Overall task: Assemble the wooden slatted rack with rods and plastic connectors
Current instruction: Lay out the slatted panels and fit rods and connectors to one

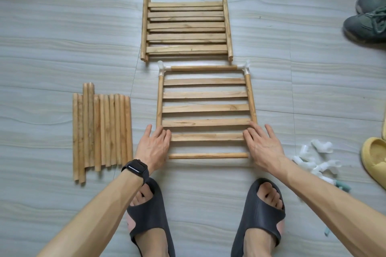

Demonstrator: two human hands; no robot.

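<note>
Panel (205, 108) near corners: left hand (154, 144), right hand (263, 146) flat, gripping nothing.
Connectors (313, 158) lie right of panel, nearer right hand.

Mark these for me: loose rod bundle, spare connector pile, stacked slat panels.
loose rod bundle (102, 129): head view, mid-length of a central rod.
spare connector pile (321, 166): head view, a white connector near the pile's centre.
stacked slat panels (186, 25): head view, the middle slat on top.
</note>
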